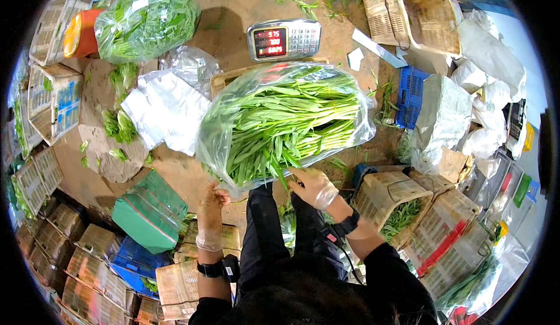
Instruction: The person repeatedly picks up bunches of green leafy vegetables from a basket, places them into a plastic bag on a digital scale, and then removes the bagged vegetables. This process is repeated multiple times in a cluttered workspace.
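A big clear plastic bag point(214, 133) full of long-stemmed leafy greens point(286, 115) lies in front of me. It rests over a scale whose lit red display point(284, 40) stands just beyond it. The leaves point left and the pale stems lie to the right. At the bag's near left corner my left hand point(213, 201) has its fingers curled at the plastic. My right hand point(312, 186) is closed at the near edge, its fingertips against the plastic and some drooping leaves. Exactly what lies between the fingertips is partly hidden.
White plastic sheets point(166, 109) lie left of the bag. Another filled bag of greens point(149, 21) stands at the far left. A green-covered box point(150, 211) is near my left arm. Beige crates point(385, 13), a blue crate point(412, 97) and loose trimmings surround the work area.
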`<state>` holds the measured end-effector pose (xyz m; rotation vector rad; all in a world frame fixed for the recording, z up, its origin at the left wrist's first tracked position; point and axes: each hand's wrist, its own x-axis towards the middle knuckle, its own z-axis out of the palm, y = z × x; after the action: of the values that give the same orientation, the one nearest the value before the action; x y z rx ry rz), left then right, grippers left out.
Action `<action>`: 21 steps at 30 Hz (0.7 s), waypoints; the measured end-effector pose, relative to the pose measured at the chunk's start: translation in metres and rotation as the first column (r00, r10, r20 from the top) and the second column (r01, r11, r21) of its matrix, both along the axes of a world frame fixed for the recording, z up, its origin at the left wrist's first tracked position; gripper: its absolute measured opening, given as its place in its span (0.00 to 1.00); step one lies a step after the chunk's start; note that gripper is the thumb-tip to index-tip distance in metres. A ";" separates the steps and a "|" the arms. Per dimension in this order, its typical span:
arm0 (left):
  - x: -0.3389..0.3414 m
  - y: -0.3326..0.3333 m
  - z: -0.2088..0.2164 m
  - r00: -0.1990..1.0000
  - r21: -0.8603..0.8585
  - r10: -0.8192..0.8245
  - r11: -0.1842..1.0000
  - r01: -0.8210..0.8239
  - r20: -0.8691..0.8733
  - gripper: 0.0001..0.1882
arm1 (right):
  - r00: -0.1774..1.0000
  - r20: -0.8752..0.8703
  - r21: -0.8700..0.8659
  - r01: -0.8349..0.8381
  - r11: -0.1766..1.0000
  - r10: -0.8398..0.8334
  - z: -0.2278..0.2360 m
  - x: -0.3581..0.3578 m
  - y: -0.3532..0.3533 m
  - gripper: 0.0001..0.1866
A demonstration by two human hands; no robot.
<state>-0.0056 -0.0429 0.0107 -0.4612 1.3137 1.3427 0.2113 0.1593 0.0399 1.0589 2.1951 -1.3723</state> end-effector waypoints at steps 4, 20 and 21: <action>0.011 0.011 0.018 0.981 -0.119 -0.119 0.988 0.101 -0.153 0.16 | 0.935 0.352 -0.072 -0.025 0.997 0.049 -0.003 0.058 -0.019 0.22; 0.038 0.084 0.018 0.668 -0.157 -0.298 0.951 0.265 -0.682 0.20 | 0.651 0.345 0.686 0.316 0.655 -0.676 -0.112 0.141 0.130 0.44; 0.038 0.087 0.016 0.628 -0.211 -0.371 0.925 0.317 -0.684 0.20 | 0.648 0.400 0.636 0.313 0.706 -0.648 -0.121 0.136 0.144 0.42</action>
<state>0.0324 0.0443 0.0266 0.3308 1.9779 1.1728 0.3478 0.3032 -0.0809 2.1028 1.8344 -0.4117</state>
